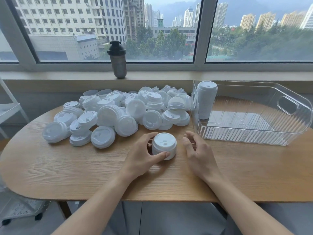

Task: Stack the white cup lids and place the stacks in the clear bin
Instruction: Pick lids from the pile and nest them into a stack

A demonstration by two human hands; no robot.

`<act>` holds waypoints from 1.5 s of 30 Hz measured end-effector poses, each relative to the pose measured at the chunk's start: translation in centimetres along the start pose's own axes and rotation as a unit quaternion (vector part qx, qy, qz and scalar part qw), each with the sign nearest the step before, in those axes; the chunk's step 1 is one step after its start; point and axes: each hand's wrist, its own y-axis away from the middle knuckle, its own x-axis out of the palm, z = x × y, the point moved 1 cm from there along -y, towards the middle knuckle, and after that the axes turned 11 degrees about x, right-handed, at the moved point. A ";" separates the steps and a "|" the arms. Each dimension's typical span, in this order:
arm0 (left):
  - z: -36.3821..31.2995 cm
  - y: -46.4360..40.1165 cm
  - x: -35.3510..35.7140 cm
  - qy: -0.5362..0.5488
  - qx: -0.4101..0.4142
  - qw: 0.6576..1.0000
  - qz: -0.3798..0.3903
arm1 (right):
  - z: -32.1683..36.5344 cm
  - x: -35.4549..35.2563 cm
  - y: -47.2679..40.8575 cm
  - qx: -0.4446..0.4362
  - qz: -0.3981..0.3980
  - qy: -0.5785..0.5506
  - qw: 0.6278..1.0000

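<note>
The left hand (144,154) holds a short stack of white lids (164,145) on the wooden table (67,167), fingers curled round it. The right hand (197,150) sits just beside it, fingers loose, holding nothing. Behind lies a big pile of lids (118,112). A tall stack (205,99) stands in the clear bin (254,134).

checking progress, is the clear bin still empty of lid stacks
No, one tall stack of white lids already stands upright in the far left corner of the clear bin.
</note>
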 end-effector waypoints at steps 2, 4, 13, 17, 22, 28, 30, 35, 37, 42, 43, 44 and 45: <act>1.0 -0.3 -1.2 -0.006 -0.004 1.000 -0.001 | 0.1 0.7 -1.1 -0.011 -0.007 0.016 1.000; 1.8 -0.7 -2.3 -0.007 -0.005 1.000 0.000 | 0.2 1.6 -2.5 -0.031 -0.026 0.039 0.998; 3.9 -1.3 -2.9 0.019 -0.011 1.000 0.002 | 1.5 5.3 -8.9 -0.034 -0.092 0.106 0.989; 4.3 -1.3 -2.9 0.024 -0.009 1.000 -0.004 | 1.2 6.1 -10.8 -0.007 -0.078 0.126 0.989; 4.2 -1.3 -3.0 0.023 -0.010 1.000 -0.003 | 1.0 6.2 -10.5 -0.015 -0.089 0.118 0.989; 3.4 -1.1 -3.3 0.017 -0.013 1.000 -0.008 | 0.5 4.8 -7.2 -0.025 -0.058 0.107 0.992; 3.2 -0.9 -3.3 0.013 -0.015 1.000 -0.005 | 0.4 4.1 -5.6 -0.032 -0.047 0.121 0.991; 2.3 -0.1 -3.2 -0.012 -0.009 1.000 0.014 | -0.6 1.7 -1.7 -0.042 -0.071 0.185 0.979; 1.9 0.2 -3.1 -0.021 -0.006 1.000 0.021 | -0.6 0.6 -0.1 -0.028 -0.066 0.215 0.974; 0.9 1.2 -3.0 -0.082 0.013 0.996 0.045 | -0.4 -1.3 2.5 -0.016 -0.017 0.245 0.969; 0.8 1.3 -2.9 -0.088 0.016 0.995 0.049 | -0.4 -1.5 2.7 -0.020 -0.002 0.233 0.972; 0.8 1.3 -2.9 -0.091 0.019 0.994 0.052 | -0.3 -1.7 2.9 -0.026 0.012 0.223 0.974; 0.8 1.2 -2.9 -0.093 0.022 0.994 0.052 | -0.3 -1.9 3.0 -0.031 0.023 0.220 0.975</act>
